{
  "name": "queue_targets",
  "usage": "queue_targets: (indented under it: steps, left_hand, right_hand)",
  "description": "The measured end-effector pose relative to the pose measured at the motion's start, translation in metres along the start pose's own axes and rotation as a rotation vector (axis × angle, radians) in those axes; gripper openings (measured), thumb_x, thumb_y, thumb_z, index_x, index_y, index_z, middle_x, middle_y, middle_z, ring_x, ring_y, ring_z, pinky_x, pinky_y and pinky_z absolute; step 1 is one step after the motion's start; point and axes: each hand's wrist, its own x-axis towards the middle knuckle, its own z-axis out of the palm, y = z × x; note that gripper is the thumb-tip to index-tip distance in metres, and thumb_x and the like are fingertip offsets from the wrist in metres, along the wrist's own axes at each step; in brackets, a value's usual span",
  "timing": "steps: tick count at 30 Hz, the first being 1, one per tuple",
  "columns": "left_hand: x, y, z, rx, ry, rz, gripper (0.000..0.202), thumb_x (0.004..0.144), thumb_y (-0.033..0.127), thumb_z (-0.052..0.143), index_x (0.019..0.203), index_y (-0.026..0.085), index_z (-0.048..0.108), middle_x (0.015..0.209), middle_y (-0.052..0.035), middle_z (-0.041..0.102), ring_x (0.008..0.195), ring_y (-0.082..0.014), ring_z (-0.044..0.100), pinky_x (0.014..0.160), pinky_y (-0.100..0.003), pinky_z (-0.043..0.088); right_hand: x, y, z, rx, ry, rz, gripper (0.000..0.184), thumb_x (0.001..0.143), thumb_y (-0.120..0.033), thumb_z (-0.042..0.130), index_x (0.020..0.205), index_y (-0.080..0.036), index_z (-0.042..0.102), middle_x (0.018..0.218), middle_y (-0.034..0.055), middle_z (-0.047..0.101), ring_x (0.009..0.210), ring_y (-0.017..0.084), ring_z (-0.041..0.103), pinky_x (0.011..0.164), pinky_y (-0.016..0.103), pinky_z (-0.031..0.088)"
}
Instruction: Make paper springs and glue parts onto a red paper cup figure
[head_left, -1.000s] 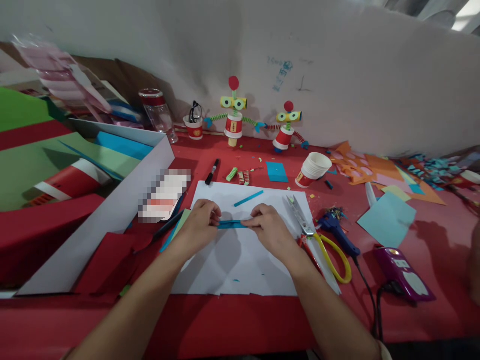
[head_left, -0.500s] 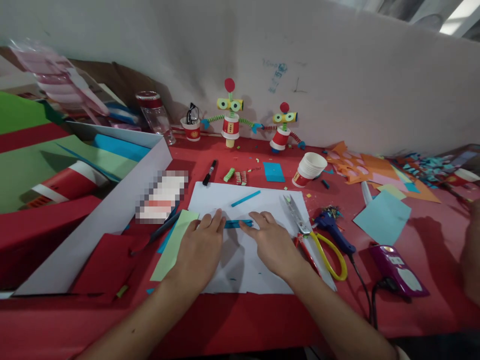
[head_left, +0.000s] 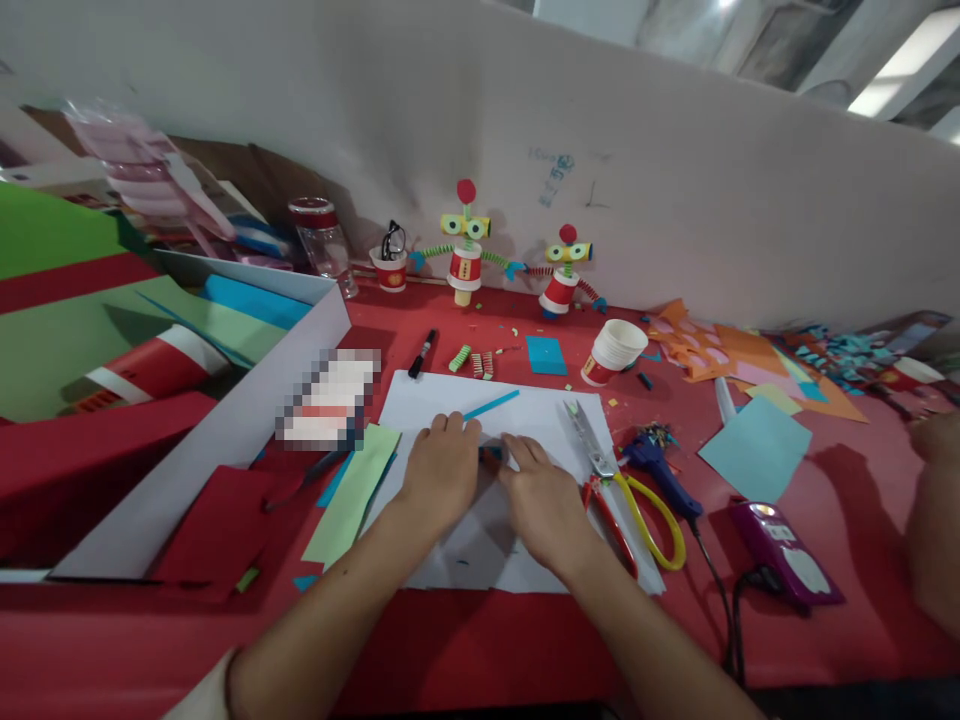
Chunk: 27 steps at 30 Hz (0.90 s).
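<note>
On a white sheet of paper (head_left: 465, 555), both my hands are at a short blue paper strip (head_left: 491, 453). My left hand (head_left: 442, 470) covers the strip's left part, fingers bent and close together. From the other side, the thumb and fingers of my right hand (head_left: 547, 505) close on its right end. Only a small piece of the strip shows between the hands. A second blue strip (head_left: 491, 405) lies slanted just beyond my left fingertips. Scissors with yellow and red handles (head_left: 600, 465) rest on the sheet's right side.
Right of the sheet lie a blue glue gun (head_left: 664, 475), a purple device (head_left: 787, 555) with a cable and a light-blue paper (head_left: 761, 445). Stacked paper cups (head_left: 615, 350) and two paper-cup figures (head_left: 466, 268) stand behind. A white box (head_left: 255, 420) fills the left. Another person's arm (head_left: 937, 510) is far right.
My left hand has moved right along the blue strip, closer to my right hand, and hides more of it. The whole view has shifted slightly.
</note>
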Motion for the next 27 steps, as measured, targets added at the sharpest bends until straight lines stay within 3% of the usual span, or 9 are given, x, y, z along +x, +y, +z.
queue_targets:
  steps: [4, 6, 9, 12, 14, 16, 19, 27]
  left_hand:
    - [0.012, -0.012, 0.019, -0.162, -0.074, 0.008, 0.019, 0.084, 0.019, 0.046, 0.097, 0.014, 0.06, 0.1, -0.0117, 0.06, 0.093, -0.0261, 0.053, 0.078, -0.036, 0.041]
    - [0.014, -0.016, 0.021, -0.213, -0.076, -0.009, 0.015, 0.083, 0.022, 0.049, 0.092, 0.016, 0.06, 0.099, -0.0103, 0.061, 0.094, -0.0257, 0.054, 0.078, -0.035, 0.04]
    - [0.014, -0.019, 0.015, -0.269, -0.036, -0.047, 0.014, 0.083, 0.018, 0.046, 0.085, 0.018, 0.06, 0.093, -0.009, 0.064, 0.094, -0.0263, 0.056, 0.079, -0.037, 0.038]
    - [0.015, -0.024, 0.007, -0.483, -0.008, -0.085, 0.015, 0.08, 0.015, 0.044, 0.082, 0.019, 0.058, 0.08, -0.0044, 0.067, 0.08, -0.022, 0.06, 0.076, -0.035, 0.038]
    - [0.017, -0.028, 0.003, -0.699, -0.016, -0.07, 0.014, 0.077, 0.015, 0.046, 0.078, 0.02, 0.059, 0.073, -0.001, 0.066, 0.073, -0.0189, 0.061, 0.071, -0.031, 0.039]
    - [0.018, -0.033, 0.001, -0.876, -0.021, -0.046, 0.013, 0.073, 0.016, 0.049, 0.075, 0.021, 0.061, 0.07, 0.0009, 0.066, 0.071, -0.0173, 0.061, 0.068, -0.028, 0.04]
    - [0.017, -0.037, -0.003, -1.017, -0.048, -0.067, 0.011, 0.07, 0.022, 0.054, 0.072, 0.021, 0.065, 0.067, 0.0018, 0.065, 0.069, -0.0165, 0.059, 0.065, -0.026, 0.04]
    - [0.016, -0.046, -0.015, -1.412, -0.158, -0.231, 0.009, 0.061, 0.024, 0.067, 0.07, 0.019, 0.068, 0.06, 0.0039, 0.062, 0.061, -0.0119, 0.056, 0.066, -0.025, 0.042]
  right_hand:
    - [0.0, 0.007, -0.004, 0.094, 0.046, 0.054, 0.043, 0.081, -0.013, 0.045, 0.117, -0.031, 0.063, 0.137, 0.0047, 0.049, 0.126, 0.023, 0.041, 0.085, 0.036, 0.049]
    - [0.002, 0.013, -0.009, 0.13, 0.07, 0.133, 0.036, 0.082, -0.018, 0.048, 0.111, -0.03, 0.067, 0.131, 0.006, 0.054, 0.122, 0.024, 0.045, 0.085, 0.035, 0.048]
    - [0.012, 0.018, -0.018, 0.233, 0.101, 0.212, 0.029, 0.085, -0.027, 0.05, 0.106, -0.025, 0.069, 0.117, 0.0087, 0.064, 0.109, 0.025, 0.056, 0.086, 0.037, 0.046]
    - [0.029, 0.016, -0.023, 0.462, 0.119, 0.218, 0.033, 0.081, -0.034, 0.058, 0.111, -0.023, 0.065, 0.105, 0.0078, 0.069, 0.094, 0.024, 0.063, 0.082, 0.037, 0.046]
    - [0.04, 0.013, -0.02, 0.674, 0.122, 0.195, 0.032, 0.076, -0.031, 0.064, 0.107, -0.022, 0.065, 0.099, 0.0062, 0.07, 0.087, 0.021, 0.064, 0.077, 0.034, 0.047]
    - [0.046, 0.009, -0.014, 0.897, 0.117, 0.19, 0.019, 0.076, -0.025, 0.062, 0.094, -0.022, 0.067, 0.085, 0.0029, 0.071, 0.076, 0.018, 0.066, 0.069, 0.03, 0.048]
    - [0.046, 0.008, -0.005, 1.128, 0.13, 0.22, 0.009, 0.076, -0.023, 0.058, 0.081, -0.02, 0.066, 0.067, -0.0014, 0.066, 0.061, 0.015, 0.065, 0.056, 0.025, 0.045]
    - [0.04, 0.013, -0.007, 1.424, 0.188, 0.288, 0.015, 0.069, -0.031, 0.069, 0.077, -0.019, 0.068, 0.059, -0.0014, 0.064, 0.054, 0.013, 0.061, 0.049, 0.022, 0.04]
